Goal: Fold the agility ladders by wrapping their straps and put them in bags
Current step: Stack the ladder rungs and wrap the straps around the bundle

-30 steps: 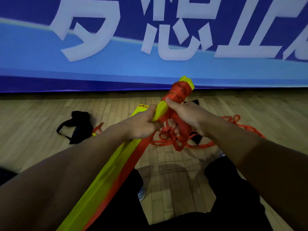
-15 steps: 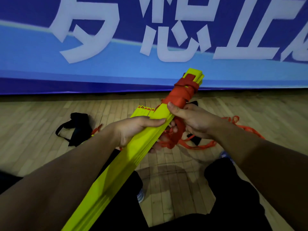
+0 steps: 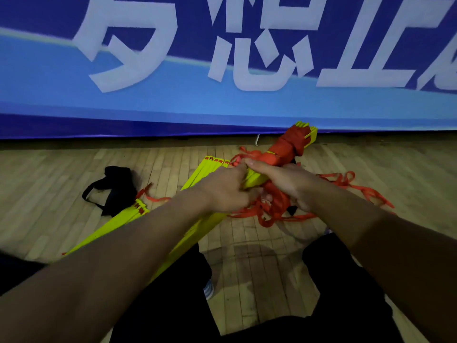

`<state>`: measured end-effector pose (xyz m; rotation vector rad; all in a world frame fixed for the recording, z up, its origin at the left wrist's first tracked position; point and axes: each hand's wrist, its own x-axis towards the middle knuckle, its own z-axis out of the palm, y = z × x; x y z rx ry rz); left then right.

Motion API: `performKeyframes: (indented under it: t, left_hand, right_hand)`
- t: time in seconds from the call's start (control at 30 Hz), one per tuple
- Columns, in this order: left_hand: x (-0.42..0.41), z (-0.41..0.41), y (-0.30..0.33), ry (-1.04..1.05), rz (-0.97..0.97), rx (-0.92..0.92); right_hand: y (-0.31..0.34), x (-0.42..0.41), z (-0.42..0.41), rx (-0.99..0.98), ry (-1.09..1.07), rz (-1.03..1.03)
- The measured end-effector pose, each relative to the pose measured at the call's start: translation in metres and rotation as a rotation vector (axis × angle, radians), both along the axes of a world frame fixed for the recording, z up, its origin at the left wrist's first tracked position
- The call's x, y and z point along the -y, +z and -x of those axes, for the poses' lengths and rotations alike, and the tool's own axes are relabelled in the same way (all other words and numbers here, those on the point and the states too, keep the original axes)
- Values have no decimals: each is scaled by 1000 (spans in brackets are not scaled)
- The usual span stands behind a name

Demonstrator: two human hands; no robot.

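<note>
Since the earlier frame the bundle of yellow rungs (image 3: pixel 254 178) has tipped lower toward the floor (image 3: pixel 247 256) and my two hands have closed together over its middle. My left hand (image 3: pixel 222 191) curls round the rungs just below the wrapped part; my right hand (image 3: pixel 284 184) curls over the bundle from the other side, with the loose red strap (image 3: pixel 272 211) running under its fingers. The wound strap (image 3: pixel 288 147) covers only the far end of the bundle, near the blue banner (image 3: pixel 222 102). Much strap lies slack in loops on the floor to the right, so I judge the wrapping well short of done. To do this step well, I should keep the left hand firm so the rungs stay stacked, draw each turn taut, and lay it just beside the last. A second ladder (image 3: pixel 118 221) lies on the floor at left, near a black bag (image 3: pixel 116 186).
</note>
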<state>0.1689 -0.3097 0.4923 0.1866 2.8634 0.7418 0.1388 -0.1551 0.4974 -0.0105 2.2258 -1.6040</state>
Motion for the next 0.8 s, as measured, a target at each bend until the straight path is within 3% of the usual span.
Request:
performKeyframes:
  t: [0.13,0.23,0.3,0.37,0.47,0.57,0.6,0.7,0.8]
  left_hand:
    - [29,-6,5,32,-554,314]
    - [31,-14,3,23,-728,557]
    - [29,-15,2,52,-755,541]
    - [23,-12,0,93,-640,414]
    - [6,-8,-4,74,-154,131]
    - [-1,-8,0,3,40,132]
    - [3,-8,5,-34,-40,192]
    - [19,-10,20,-38,-566,402]
    - [19,-18,17,10,-754,460]
  right_hand:
    - [0,-8,-2,-47,111,140]
    - [0,-11,-3,-46,198,165]
    - [-3,-12,-2,-40,229,123]
    - [-5,-9,-2,-26,187,112]
    - [-9,-1,-3,25,-3,198]
    - [-14,-1,-2,50,-123,271]
    - [-16,-3,-2,44,-140,301]
    - [-14,-5,-6,-16,-100,391]
    - [-8,-4,-5,-84,-27,421]
